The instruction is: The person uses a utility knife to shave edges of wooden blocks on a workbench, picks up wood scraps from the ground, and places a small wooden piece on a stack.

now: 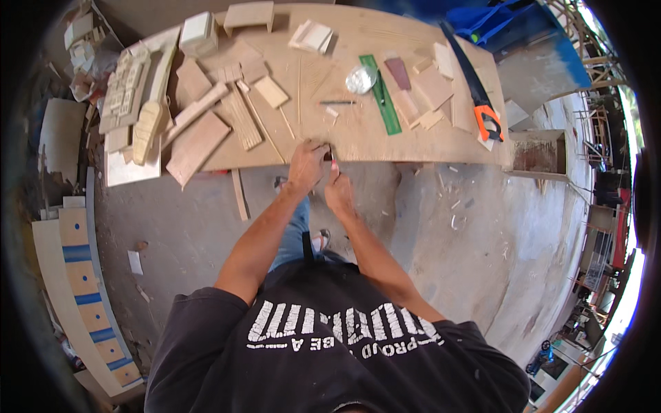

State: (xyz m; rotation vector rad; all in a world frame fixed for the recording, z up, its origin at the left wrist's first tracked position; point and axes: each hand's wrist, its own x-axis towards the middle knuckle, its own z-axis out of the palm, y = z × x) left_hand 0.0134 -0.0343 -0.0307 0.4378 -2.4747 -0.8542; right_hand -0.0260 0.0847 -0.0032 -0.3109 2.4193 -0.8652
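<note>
At the near edge of the wooden worktable [358, 148], my left hand [307, 165] is closed, its fingertips pinching a small dark piece [328, 155]. Just right of it and a little nearer to me, my right hand [340, 192] is wrapped round a slim tool with a pinkish-red part [334, 166]. The tool's tip meets or nearly meets the dark piece; its exact kind is too small to make out. Beyond my hands lie a pencil [337, 102], a small pale block [332, 111] and a thin wooden stick [287, 124].
A handsaw with an orange handle [488, 122] lies at the table's right. Next to a round clear dish [361, 80] is a green ruler [383, 103]. Wood boards [197, 148] and a carved wooden model [131, 89] crowd the left. An open box [539, 153] stands off the right end.
</note>
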